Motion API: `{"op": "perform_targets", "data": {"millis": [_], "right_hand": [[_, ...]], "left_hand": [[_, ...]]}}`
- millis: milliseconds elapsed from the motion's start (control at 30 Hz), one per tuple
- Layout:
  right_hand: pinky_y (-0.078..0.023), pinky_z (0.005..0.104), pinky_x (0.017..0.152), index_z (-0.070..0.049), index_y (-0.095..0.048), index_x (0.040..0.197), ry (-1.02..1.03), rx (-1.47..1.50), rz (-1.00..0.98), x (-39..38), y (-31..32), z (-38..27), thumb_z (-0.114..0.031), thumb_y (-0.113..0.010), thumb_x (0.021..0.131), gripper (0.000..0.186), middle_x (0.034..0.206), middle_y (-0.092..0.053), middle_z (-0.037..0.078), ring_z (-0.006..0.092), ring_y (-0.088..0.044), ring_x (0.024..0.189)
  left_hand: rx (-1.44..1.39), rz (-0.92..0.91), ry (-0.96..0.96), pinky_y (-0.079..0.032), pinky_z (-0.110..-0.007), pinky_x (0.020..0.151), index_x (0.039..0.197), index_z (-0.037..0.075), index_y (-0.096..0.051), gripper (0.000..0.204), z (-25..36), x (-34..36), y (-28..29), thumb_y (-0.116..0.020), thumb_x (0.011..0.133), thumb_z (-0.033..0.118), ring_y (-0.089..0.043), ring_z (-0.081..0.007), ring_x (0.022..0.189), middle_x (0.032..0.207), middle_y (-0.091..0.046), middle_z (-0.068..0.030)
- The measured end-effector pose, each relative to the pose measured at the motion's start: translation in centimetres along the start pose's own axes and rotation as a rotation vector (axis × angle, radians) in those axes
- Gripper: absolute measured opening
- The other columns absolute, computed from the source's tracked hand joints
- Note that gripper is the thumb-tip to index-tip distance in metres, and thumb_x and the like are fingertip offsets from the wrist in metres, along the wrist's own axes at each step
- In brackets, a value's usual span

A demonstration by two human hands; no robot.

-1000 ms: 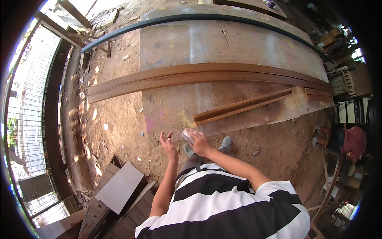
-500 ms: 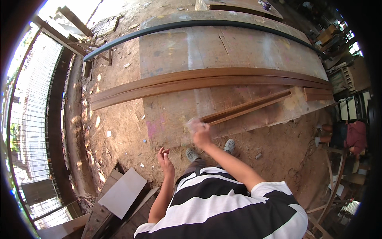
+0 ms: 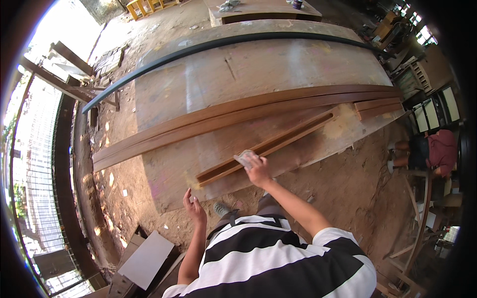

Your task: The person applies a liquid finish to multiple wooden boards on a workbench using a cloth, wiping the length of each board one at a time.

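Observation:
My right hand (image 3: 258,170) is closed on a crumpled pale rag (image 3: 244,158). It presses the rag onto a brown grooved wooden piece (image 3: 293,137), about midway along its length. This piece lies slantwise on the stained work table (image 3: 169,179). Off the table's near edge hangs my left hand (image 3: 195,207), its fingers apart and nothing in them. Beyond the grooved piece, two long brown boards (image 3: 238,111) lie side by side and jut past the table's left end.
A long dark strip (image 3: 238,36) spans the table's far side. Short brown wood pieces (image 3: 378,108) lie at its right end. At lower left a white panel (image 3: 148,260) rests on planks. A person in a red shirt (image 3: 441,153) bends at the right.
My right hand has moved with the rag from the grooved piece's near left end to about its middle. My view has shifted, and more of the piece's left end shows.

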State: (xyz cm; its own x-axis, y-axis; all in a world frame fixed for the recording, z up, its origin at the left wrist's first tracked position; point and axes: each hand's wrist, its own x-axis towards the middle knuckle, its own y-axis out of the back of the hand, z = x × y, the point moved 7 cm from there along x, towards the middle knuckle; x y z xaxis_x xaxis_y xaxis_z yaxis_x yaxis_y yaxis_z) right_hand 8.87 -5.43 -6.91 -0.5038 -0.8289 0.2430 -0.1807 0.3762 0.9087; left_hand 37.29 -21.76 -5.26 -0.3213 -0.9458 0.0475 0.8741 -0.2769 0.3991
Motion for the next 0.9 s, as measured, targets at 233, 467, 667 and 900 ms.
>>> {"op": "perform_targets", "data": {"millis": [233, 467, 667, 900], "right_hand": [[-0.030, 0.0538, 0.107, -0.017, -0.056, 0.144, -0.196, -0.156, 0.032, -2.7, 8.9, 24.2, -0.024, -0.058, 0.098, 0.047, 0.152, -0.051, 0.002, 0.0250, -0.041, 0.144], [-0.036, 0.0604, 0.100, -0.013, -0.064, 0.131, -0.572, -0.317, 0.039, -4.1, 16.9, 42.8, -0.023, -0.059, 0.096, 0.037, 0.132, -0.061, 0.006, 0.0272, -0.048, 0.133], [-0.037, 0.0646, 0.101, -0.031, -0.058, 0.141, -0.530, -0.353, 0.030, -3.8, 15.6, 42.7, -0.015, -0.061, 0.092, 0.051, 0.136, -0.055, 0.003, 0.0268, -0.046, 0.133], [-0.033, 0.0553, 0.103, -0.038, -0.054, 0.146, -0.204, -0.038, 0.050, -4.0, 10.1, 23.6, -0.017, -0.061, 0.090, 0.060, 0.139, -0.057, 0.003, 0.0243, -0.047, 0.134]], "left_hand": [[0.658, -0.290, -0.166, -0.020, -0.050, 0.124, 0.163, 0.013, -0.024, 0.087, 1.2, -2.5, -9.0, -0.068, 0.087, 0.013, -0.017, -0.0451, 0.154, 0.168, -0.016, -0.0229], [0.766, -0.208, 0.028, -0.023, -0.052, 0.122, 0.164, 0.019, -0.023, 0.091, 0.6, -2.5, -9.1, -0.070, 0.085, 0.019, -0.018, -0.0463, 0.153, 0.170, -0.017, -0.0173], [0.874, -0.258, 0.175, -0.024, -0.050, 0.122, 0.163, 0.023, -0.025, 0.086, 1.4, -2.1, -8.8, -0.070, 0.089, 0.024, -0.018, -0.0445, 0.154, 0.169, -0.020, -0.0142], [0.890, -0.245, 0.252, -0.022, -0.049, 0.123, 0.161, 0.022, -0.031, 0.080, 0.9, -2.5, -8.2, -0.069, 0.091, 0.028, -0.018, -0.0434, 0.154, 0.168, -0.023, -0.0155]]}}
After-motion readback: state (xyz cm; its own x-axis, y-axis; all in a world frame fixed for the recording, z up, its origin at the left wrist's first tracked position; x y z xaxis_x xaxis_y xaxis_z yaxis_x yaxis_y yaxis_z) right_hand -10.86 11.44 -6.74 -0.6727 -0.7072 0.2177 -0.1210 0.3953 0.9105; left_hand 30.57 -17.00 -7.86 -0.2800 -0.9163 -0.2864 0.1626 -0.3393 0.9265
